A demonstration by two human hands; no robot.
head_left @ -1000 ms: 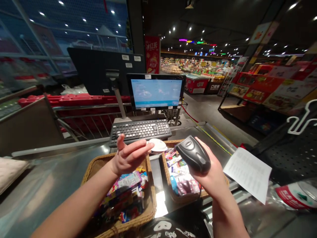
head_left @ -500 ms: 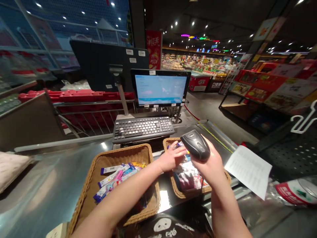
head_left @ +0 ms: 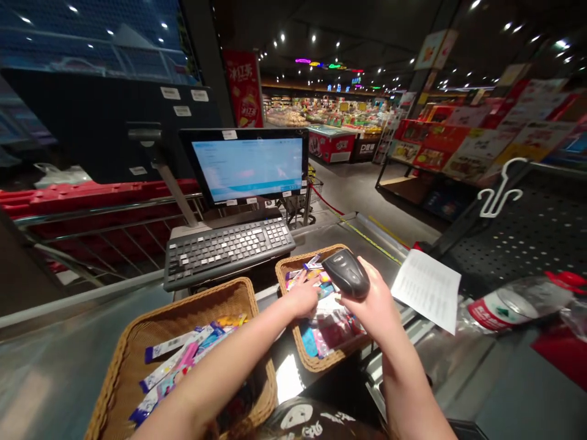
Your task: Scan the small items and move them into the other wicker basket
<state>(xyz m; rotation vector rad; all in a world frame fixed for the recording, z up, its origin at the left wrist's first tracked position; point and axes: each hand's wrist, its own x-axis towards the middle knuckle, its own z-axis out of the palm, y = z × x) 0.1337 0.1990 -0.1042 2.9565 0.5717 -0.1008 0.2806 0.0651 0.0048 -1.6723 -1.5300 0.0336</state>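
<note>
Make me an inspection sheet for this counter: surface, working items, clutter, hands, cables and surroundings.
Surface: metal counter, shiny, with light glare.
Working items: black handheld scanner; left basket and smaller right basket, both wicker, holding small colourful packets.
Clutter: printed sheet and a plastic bottle on its side, at the right.
Hands: left hand in the right basket, grasp unclear; right hand gripping the scanner.
Cables: nothing clearly seen.
Surroundings: keyboard, lit monitor, boxed goods beyond.
</note>
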